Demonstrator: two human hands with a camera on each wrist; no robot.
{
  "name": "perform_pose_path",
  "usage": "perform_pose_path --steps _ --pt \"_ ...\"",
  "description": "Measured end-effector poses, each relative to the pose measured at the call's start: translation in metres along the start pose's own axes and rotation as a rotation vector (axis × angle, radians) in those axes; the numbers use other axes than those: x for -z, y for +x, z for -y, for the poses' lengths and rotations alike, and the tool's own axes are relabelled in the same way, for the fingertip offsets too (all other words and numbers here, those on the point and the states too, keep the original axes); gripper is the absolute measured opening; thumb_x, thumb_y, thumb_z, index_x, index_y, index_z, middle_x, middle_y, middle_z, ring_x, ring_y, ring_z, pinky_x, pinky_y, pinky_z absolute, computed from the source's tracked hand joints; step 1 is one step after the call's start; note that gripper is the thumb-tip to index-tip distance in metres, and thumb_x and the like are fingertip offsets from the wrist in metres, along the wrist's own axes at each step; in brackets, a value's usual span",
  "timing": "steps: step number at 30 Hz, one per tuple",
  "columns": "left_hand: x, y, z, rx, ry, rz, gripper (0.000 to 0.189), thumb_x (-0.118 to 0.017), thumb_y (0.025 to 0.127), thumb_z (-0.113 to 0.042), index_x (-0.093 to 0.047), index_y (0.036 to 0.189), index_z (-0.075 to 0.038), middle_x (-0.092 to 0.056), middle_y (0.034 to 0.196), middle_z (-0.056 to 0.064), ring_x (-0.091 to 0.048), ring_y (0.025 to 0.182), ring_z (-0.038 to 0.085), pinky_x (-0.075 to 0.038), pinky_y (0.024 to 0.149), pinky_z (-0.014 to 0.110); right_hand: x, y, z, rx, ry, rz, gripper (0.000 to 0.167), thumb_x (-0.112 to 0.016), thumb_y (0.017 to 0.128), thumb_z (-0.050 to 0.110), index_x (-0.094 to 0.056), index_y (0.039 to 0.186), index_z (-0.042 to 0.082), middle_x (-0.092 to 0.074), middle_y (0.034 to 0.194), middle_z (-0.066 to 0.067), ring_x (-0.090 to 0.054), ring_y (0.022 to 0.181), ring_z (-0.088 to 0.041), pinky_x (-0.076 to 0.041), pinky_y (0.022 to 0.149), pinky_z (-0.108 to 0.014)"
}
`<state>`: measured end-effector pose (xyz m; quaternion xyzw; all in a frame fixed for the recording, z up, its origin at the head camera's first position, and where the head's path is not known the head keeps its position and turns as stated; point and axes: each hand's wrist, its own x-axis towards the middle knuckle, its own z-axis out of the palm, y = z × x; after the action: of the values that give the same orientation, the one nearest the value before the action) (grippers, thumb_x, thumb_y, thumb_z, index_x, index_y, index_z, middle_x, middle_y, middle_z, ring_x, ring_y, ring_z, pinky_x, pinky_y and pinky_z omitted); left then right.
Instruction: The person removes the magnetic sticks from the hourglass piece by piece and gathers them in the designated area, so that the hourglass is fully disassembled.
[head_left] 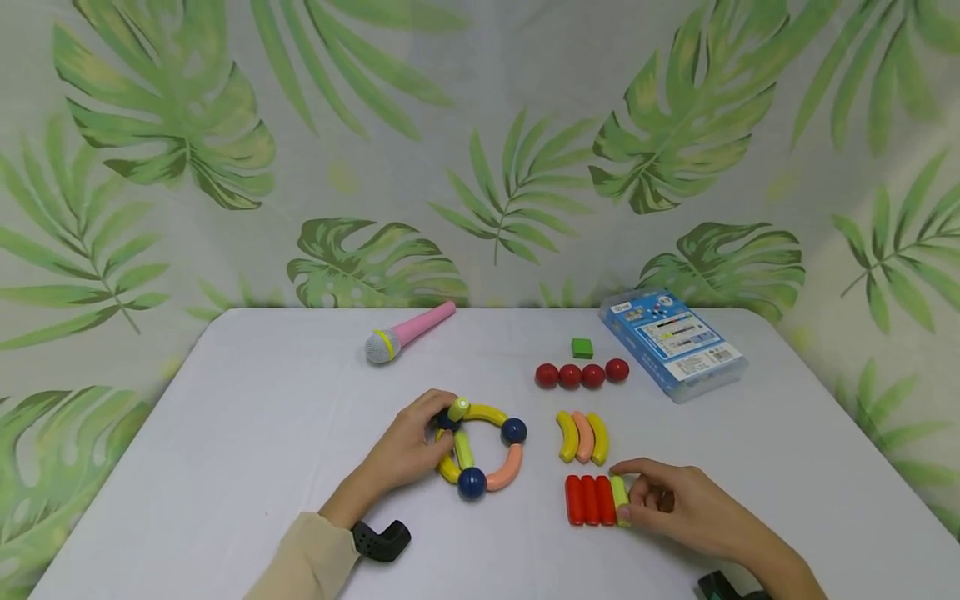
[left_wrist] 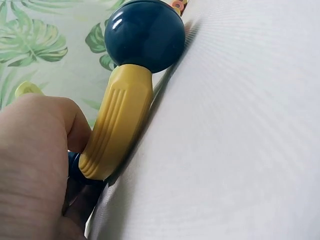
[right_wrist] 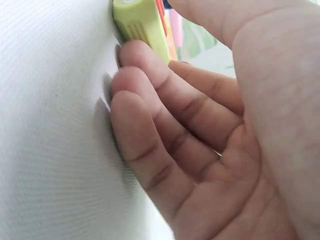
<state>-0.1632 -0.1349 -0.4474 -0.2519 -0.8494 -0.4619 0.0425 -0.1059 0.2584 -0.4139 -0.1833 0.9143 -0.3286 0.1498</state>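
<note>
My left hand (head_left: 408,444) grips a dark blue ball (head_left: 447,422) at the left of a ring of toy building pieces. On that ball stands a lime green rod (head_left: 458,408); another lime rod (head_left: 464,450) runs inside the ring to the front blue ball (head_left: 472,483). A yellow curved stick (left_wrist: 117,120), a peach curved stick (head_left: 506,468) and a right-hand blue ball (head_left: 513,431) belong to the ring. With thumb and index finger at its ends, my right hand (head_left: 682,504) pinches a lime green rod (head_left: 619,498) beside three red rods (head_left: 591,500).
Behind the rods lie two yellow curved sticks (head_left: 567,437) and a peach one (head_left: 582,437). Farther back come a row of red balls (head_left: 570,377), a green block (head_left: 582,347) and a blue-labelled plastic box (head_left: 675,343). A pink toy microphone (head_left: 420,327) lies at the back left.
</note>
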Motion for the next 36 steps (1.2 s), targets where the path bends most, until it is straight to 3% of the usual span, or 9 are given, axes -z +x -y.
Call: perform_pose_path --steps 5,10,17,22,26,30,36 --pt "-0.001 0.000 0.000 0.010 0.009 0.028 0.039 -0.066 0.090 0.001 -0.063 0.129 -0.006 -0.062 0.130 0.003 -0.060 0.121 0.016 -0.051 0.108 0.039 -0.001 0.000 0.006 0.011 -0.072 -0.092 0.041 -0.079 0.091 0.036 -0.068 0.124 0.014 -0.060 0.078 0.014 -0.056 0.070 -0.003 -0.053 0.065 -0.018" --pt "-0.002 0.002 0.001 -0.019 0.030 0.041 0.039 -0.068 0.091 -0.001 -0.063 0.129 -0.006 -0.062 0.130 0.003 -0.061 0.120 0.017 -0.052 0.108 0.038 0.003 0.011 0.033 0.087 -0.159 -0.156 0.032 -0.080 0.092 0.029 -0.071 0.119 0.015 -0.059 0.079 0.018 -0.055 0.073 0.000 -0.053 0.065 -0.017" --pt "0.000 0.002 0.000 0.006 0.022 0.053 0.043 -0.076 0.088 -0.004 -0.063 0.129 -0.008 -0.062 0.129 0.002 -0.061 0.119 0.017 -0.051 0.108 0.039 -0.004 0.040 0.085 0.198 -0.245 -0.047 0.029 -0.077 0.095 0.033 -0.073 0.120 0.019 -0.061 0.088 0.019 -0.055 0.080 -0.001 -0.052 0.065 -0.018" --pt "-0.001 0.001 -0.001 0.036 0.029 0.058 0.046 -0.083 0.087 -0.015 -0.064 0.128 -0.011 -0.062 0.128 -0.001 -0.060 0.119 0.015 -0.050 0.109 0.038 -0.018 0.064 0.110 0.327 -0.356 0.043 0.031 -0.075 0.096 0.024 -0.071 0.127 0.020 -0.070 0.116 0.011 -0.063 0.103 -0.009 -0.059 0.087 -0.028" --pt "-0.001 -0.001 0.001 0.011 0.040 0.048 0.041 -0.082 0.089 -0.018 -0.064 0.126 -0.012 -0.063 0.127 -0.002 -0.061 0.116 0.014 -0.051 0.107 0.037 -0.028 0.081 0.119 0.435 -0.404 0.086 0.031 -0.075 0.096 0.015 -0.072 0.126 0.022 -0.070 0.123 0.012 -0.061 0.115 -0.012 -0.055 0.101 -0.034" --pt "-0.002 -0.002 0.001 -0.011 0.044 0.013 0.032 -0.074 0.095 -0.012 -0.066 0.125 -0.011 -0.067 0.126 0.001 -0.063 0.118 0.017 -0.052 0.107 0.041 -0.036 0.096 0.125 0.486 -0.383 0.134 0.030 -0.076 0.095 0.011 -0.074 0.123 0.022 -0.072 0.119 0.015 -0.061 0.110 -0.009 -0.054 0.098 -0.027" --pt "0.001 -0.002 -0.001 0.060 -0.008 -0.024 0.033 -0.067 0.096 -0.004 -0.067 0.129 -0.009 -0.070 0.129 0.004 -0.063 0.125 0.021 -0.050 0.110 0.046 -0.045 0.107 0.127 0.558 -0.437 0.151 0.024 -0.074 0.096 0.013 -0.076 0.120 0.019 -0.073 0.121 0.011 -0.063 0.117 -0.011 -0.052 0.104 -0.029"
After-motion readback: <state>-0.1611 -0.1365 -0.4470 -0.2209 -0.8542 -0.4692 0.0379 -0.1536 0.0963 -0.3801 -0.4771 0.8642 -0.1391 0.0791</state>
